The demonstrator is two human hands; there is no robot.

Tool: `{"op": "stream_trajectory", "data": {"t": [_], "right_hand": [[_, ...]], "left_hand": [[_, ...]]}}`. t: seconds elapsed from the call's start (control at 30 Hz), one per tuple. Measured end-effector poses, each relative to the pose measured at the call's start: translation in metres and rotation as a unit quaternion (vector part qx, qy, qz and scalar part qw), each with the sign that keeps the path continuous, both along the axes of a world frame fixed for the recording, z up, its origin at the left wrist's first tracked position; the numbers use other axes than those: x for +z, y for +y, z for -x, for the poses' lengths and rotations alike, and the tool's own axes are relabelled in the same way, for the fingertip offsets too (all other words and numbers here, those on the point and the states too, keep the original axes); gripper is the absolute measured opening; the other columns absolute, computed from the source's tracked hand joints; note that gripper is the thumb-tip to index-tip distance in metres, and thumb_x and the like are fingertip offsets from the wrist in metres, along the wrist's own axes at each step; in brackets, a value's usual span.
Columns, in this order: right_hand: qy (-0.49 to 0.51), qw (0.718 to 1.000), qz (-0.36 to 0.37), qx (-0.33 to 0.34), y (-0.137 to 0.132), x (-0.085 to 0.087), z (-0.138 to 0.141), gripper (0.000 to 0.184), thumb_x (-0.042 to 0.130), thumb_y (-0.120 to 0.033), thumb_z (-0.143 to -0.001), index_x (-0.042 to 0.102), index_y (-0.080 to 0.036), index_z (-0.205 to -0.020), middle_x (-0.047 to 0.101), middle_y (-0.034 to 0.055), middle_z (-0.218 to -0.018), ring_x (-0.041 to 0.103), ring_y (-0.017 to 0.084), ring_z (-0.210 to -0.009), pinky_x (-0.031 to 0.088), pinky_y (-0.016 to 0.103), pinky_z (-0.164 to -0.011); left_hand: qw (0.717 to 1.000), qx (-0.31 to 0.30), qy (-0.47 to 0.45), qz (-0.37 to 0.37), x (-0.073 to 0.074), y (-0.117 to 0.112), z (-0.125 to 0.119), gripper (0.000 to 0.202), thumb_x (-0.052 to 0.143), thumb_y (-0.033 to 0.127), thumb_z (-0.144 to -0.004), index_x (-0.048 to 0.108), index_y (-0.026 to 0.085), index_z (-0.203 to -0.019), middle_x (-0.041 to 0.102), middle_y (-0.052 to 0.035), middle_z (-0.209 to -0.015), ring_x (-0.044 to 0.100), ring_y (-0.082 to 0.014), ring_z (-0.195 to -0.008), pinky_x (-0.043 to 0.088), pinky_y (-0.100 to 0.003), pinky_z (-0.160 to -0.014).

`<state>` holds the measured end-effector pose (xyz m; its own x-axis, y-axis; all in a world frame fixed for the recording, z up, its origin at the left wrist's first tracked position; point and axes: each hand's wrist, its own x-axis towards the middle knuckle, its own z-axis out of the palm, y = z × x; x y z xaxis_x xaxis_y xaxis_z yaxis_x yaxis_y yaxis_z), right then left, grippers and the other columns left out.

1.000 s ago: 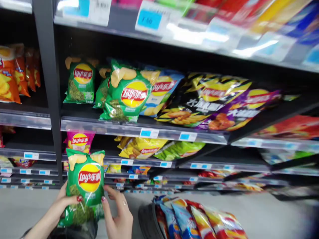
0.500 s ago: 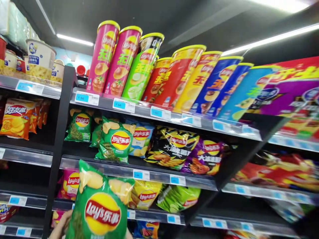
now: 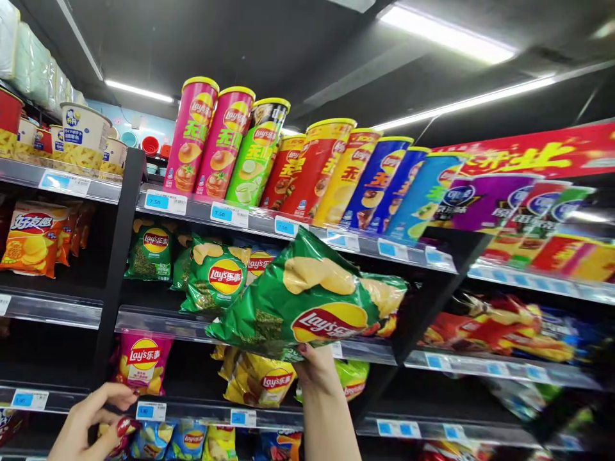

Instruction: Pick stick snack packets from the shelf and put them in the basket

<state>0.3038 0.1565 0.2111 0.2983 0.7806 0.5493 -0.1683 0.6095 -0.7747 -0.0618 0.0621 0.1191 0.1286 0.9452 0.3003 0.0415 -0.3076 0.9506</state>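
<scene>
The green chip bag was gripped by the right hand at mid-frame — held up in front of the shelf, not yet released. Nothing was held by the left hand, lower left, its fingers parted. Similar bags were already shelved, left of centre.

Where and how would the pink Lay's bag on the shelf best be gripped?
Probably by the right edge of the pink bag, from the front: it stands upright, face outward, with open space on its right, while the shelf edge above crowds its top. The left hand, open, is just in front of its lower left.
</scene>
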Motion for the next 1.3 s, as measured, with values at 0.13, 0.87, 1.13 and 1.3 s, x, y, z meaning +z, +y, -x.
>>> {"op": "stream_trajectory", "data": {"t": [0.13, 0.87, 1.13, 1.3], "right_hand": [[-0.013, 1.0, -0.005, 0.021, 0.017, -0.011, -0.01, 0.078, 0.077, -0.057, -0.038, 0.06, -0.022, -0.105, 0.069, 0.0099, -0.087, 0.064, 0.031, -0.084, 0.049, 0.048, -0.079], [-0.178, 0.981, 0.062, 0.051, 0.1, 0.006, -0.004, 0.051, 0.081, -0.047, -0.043, 0.066, -0.015, -0.08, 0.07, 0.0119, -0.085, 0.065, 0.029, -0.085, 0.048, 0.044, -0.083], [-0.222, 0.972, 0.062, -0.053, 0.097, -0.007, 0.009, 0.054, 0.075, -0.045, -0.055, 0.059, -0.013, -0.095, 0.065, 0.0152, -0.104, 0.059, 0.031, -0.099, 0.042, 0.048, -0.092], [-0.27, 0.961, 0.061, -0.02, 0.093, -0.007, 0.021, 0.053, 0.072, -0.044, -0.059, 0.058, -0.013, -0.1, 0.064, 0.0138, -0.109, 0.057, 0.029, -0.104, 0.039, 0.047, -0.096]], "left_hand": [[0.998, 0.018, 0.047, -0.049, 0.052, 0.015, 0.01, 0.028, 0.053, 0.038, -0.081, 0.056, 0.024, -0.105, 0.063, -0.0057, -0.108, 0.058, -0.022, -0.1, 0.048, -0.033, -0.087], [0.945, -0.008, 0.271, -0.183, 0.121, 0.189, -0.119, 0.048, 0.024, 0.037, -0.09, 0.026, 0.033, -0.138, 0.006, -0.0075, -0.151, 0.011, -0.0277, -0.137, 0.014, -0.05, -0.107], [0.938, -0.049, 0.291, -0.182, 0.116, 0.198, -0.123, 0.119, 0.071, 0.062, -0.048, 0.001, 0.034, -0.141, -0.018, -0.011, -0.149, -0.008, -0.0399, -0.133, 0.012, -0.054, -0.107], [0.934, -0.037, 0.305, -0.181, 0.11, 0.201, -0.123, 0.128, 0.077, 0.055, -0.043, -0.004, 0.035, -0.14, -0.026, -0.0118, -0.147, -0.009, -0.0443, -0.132, 0.01, -0.056, -0.106]]}}
